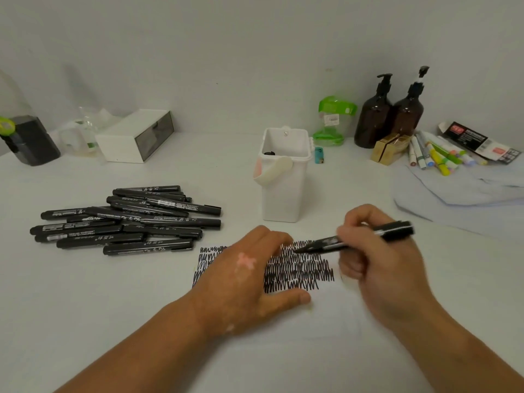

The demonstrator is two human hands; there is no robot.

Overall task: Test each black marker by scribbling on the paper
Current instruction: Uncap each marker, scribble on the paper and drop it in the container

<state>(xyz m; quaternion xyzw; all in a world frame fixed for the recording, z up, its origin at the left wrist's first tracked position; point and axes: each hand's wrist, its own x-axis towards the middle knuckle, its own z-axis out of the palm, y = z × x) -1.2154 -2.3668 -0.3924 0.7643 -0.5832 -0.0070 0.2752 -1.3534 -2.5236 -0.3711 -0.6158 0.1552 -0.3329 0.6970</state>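
Glossy black plastic markers (127,219), matt white paper (326,310), smooth table (113,307)

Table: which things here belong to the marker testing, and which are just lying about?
For the job: marker in the right hand, paper under the left hand, pile of black markers.
Lying about: brown bottles, coloured pens, lighter, white box, blue cloth; white bin, use unclear.

Black marker (354,239) in right hand (388,268), tip on scribbled paper (326,302) under flat left hand (243,279).
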